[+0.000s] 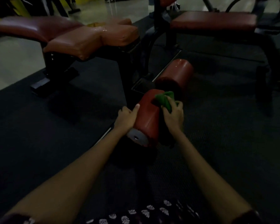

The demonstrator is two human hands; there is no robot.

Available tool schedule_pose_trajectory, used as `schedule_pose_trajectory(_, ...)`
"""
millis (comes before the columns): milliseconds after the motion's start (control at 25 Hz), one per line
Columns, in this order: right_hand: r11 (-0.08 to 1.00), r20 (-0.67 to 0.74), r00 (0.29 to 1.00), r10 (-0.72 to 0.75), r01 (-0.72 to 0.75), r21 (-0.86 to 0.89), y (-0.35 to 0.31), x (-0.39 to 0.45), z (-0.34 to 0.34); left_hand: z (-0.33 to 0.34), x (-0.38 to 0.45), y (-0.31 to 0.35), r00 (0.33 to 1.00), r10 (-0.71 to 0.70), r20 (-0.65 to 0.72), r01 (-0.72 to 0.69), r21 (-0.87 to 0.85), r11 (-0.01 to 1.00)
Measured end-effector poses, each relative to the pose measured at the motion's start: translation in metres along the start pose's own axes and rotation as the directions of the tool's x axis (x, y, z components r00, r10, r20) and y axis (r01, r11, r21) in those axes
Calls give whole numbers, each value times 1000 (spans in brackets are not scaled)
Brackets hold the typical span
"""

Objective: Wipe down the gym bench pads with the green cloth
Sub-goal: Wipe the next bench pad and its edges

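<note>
Wiping is underway: right hand (174, 113) clutches green cloth (165, 99) on near roller pad (148, 117), left hand (126, 118) steadying opposite; next, sweep forward.

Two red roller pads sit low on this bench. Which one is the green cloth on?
The nearer roller pad, the one with the white end cap. The right hand presses the green cloth on it; the left hand steadies it. The farther roller pad is untouched.

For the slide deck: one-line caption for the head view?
Right hand wipes near roller pad with green cloth; left hand steadies it.
</note>
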State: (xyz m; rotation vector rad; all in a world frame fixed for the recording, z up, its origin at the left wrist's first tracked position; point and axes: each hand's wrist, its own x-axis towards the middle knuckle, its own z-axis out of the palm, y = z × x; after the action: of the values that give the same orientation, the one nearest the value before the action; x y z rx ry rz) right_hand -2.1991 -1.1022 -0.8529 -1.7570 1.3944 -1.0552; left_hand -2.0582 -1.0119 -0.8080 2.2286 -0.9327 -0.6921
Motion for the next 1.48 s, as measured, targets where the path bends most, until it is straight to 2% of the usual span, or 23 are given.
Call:
schedule_pose_trajectory(40, 999, -4, 1000, -19, 19, 46, 1, -28, 4, 4, 6, 3, 999, -2, -41, 1, -22, 1000)
schedule_pose_trajectory(80, 994, -14, 999, -31, 32, 107, 3, -58, 7, 12, 8, 7, 998, 24, -59, -21, 38, 999)
schedule_pose_trajectory(160, 976, -49, 999, -20, 30, 216, 9, -105, 13, 28, 7, 9, 976, 194, -96, -159, 286, 945)
schedule_pose_trajectory(240, 951, -87, 996, 36, -7, 308, 14, -97, 16, 39, 6, 5, 857, 507, -87, -416, 463, 783)
schedule_pose_trajectory(280, 941, -97, 990, 101, -64, 331, 18, -78, 17, 40, 8, 4, 798, 601, -45, -509, 483, 712)
schedule_pose_trajectory(320, 921, -95, 976, 194, -148, 359, 21, -57, 17, 37, 10, 3, 771, 637, -19, -557, 463, 689)
schedule_pose_trajectory(400, 892, -110, 948, 298, -236, 384, 21, -31, 17, 32, 13, 1, 772, 635, -16, -579, 392, 715)
schedule_pose_trajectory(520, 900, -153, 951, 269, -192, 391, 19, -67, 28, 31, 9, 0, 785, 619, -42, -569, 346, 746)
schedule_pose_trajectory(640, 851, -149, 957, 250, -144, 505, 16, -119, 32, 30, 6, 3, 798, 600, -54, -556, 318, 768)
schedule_pose_trajectory(720, 829, -165, 949, 268, -141, 541, 20, -104, 34, 28, 7, 3, 807, 589, -50, -546, 316, 776)
schedule_pose_trajectory(800, 797, -133, 925, 356, -226, 559, 29, -57, 34, 28, 7, 3, 808, 587, -54, -543, 319, 777)
schedule_pose_trajectory(880, 725, -68, 892, 447, -317, 611, 40, -11, 29, 29, 7, 3, 805, 590, -57, -545, 322, 774)
schedule_pose_trajectory(960, 618, -7, 875, 483, -336, 710, 45, 3, 27, 29, 10, 3, 805, 590, -57, -545, 323, 774)
schedule_pose_trajectory(1080, 450, 133, 839, 528, -409, 794, 48, -44, 36, 29, 9, 3, 808, 587, -51, -544, 320, 776)
schedule_pose_trajectory(1160, 337, 290, 805, 517, -503, 795, 50, -87, 44, 28, 9, 3, 809, 586, -51, -545, 311, 779)
schedule_pose_trajectory(1200, 342, 318, 796, 516, -532, 775, 52, -94, 46, 28, 9, 3, 810, 584, -54, -543, 307, 782)
schedule_pose_trajectory(1240, 431, 277, 803, 528, -534, 727, 56, -86, 47, 28, 9, 3, 811, 583, -56, -542, 303, 783)
schedule_pose_trajectory(1360, 538, 119, 807, 579, -488, 688, 56, -19, 33, 29, 10, 2, 809, 584, -59, -546, 293, 785)
schedule_pose_trajectory(1440, 682, 22, 852, 523, -434, 588, 43, 15, 18, 30, 12, 0, 805, 590, -62, -552, 287, 783)
schedule_pose_trajectory(1480, 794, -22, 891, 454, -393, 464, 33, 16, 16, 30, 13, -1, 802, 593, -68, -555, 281, 783)
